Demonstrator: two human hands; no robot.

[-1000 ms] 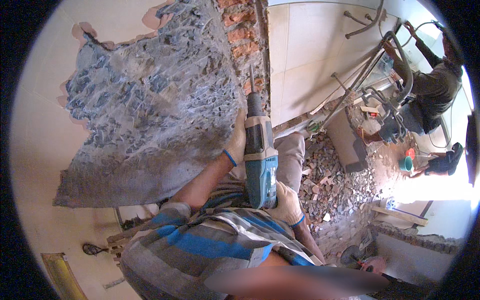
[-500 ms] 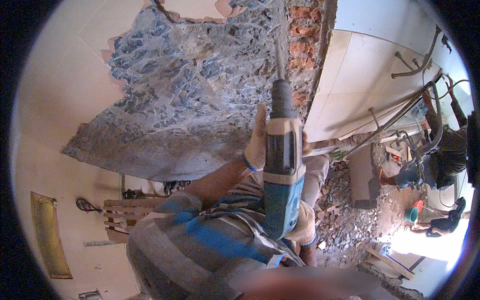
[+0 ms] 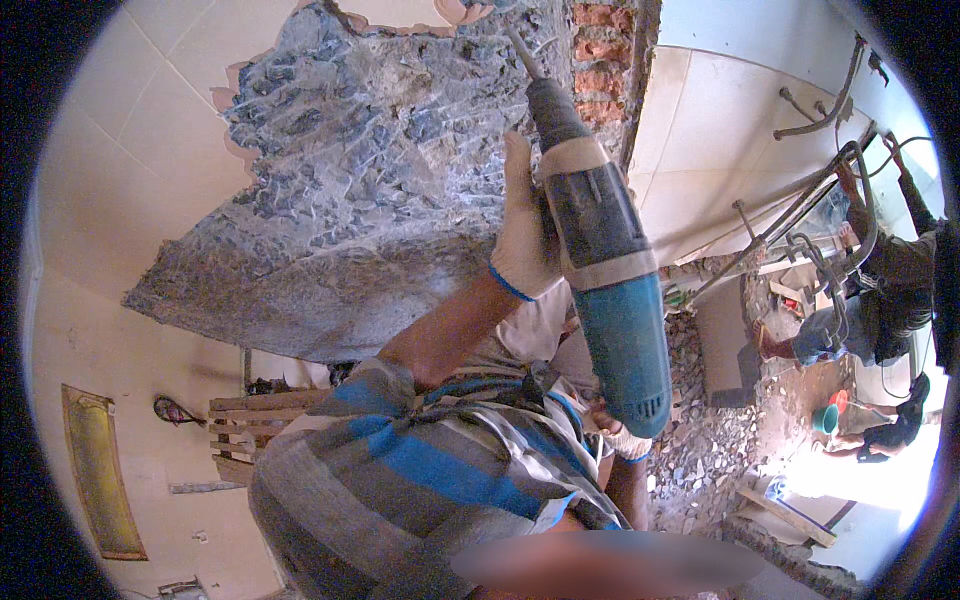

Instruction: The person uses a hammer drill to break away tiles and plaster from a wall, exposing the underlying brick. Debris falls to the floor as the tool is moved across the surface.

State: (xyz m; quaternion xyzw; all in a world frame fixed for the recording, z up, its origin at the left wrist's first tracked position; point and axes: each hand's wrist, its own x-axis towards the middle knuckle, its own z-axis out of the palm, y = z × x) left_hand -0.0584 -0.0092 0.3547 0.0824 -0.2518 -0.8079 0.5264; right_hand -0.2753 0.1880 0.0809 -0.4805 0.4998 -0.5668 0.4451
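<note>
A blue and black hammer drill (image 3: 612, 275) with pale bands slants across the middle, its thin steel bit (image 3: 524, 52) aimed up at the roughly chipped grey wall (image 3: 375, 170). Whether the tip touches the wall I cannot tell. My left hand (image 3: 525, 235), in a pale knit glove with a blue cuff, grips the front of the drill, its thumb pointing up along the side. Behind the rear end, my gloved right hand (image 3: 628, 445) holds the drill low down; the tool hides most of its fingers.
Exposed red bricks (image 3: 600, 80) edge the chipped patch beside pale tiles (image 3: 690, 150). Broken rubble (image 3: 705, 450) covers the floor at lower right. At the right another person (image 3: 890, 290) works near hoses, with someone else beyond by a green bucket (image 3: 825, 418). A wooden pallet (image 3: 240, 425) stands at left.
The drill has moved up and tilted, its bit swinging left and its rear end right. My left hand has risen with it, and my right hand has shifted slightly right.
</note>
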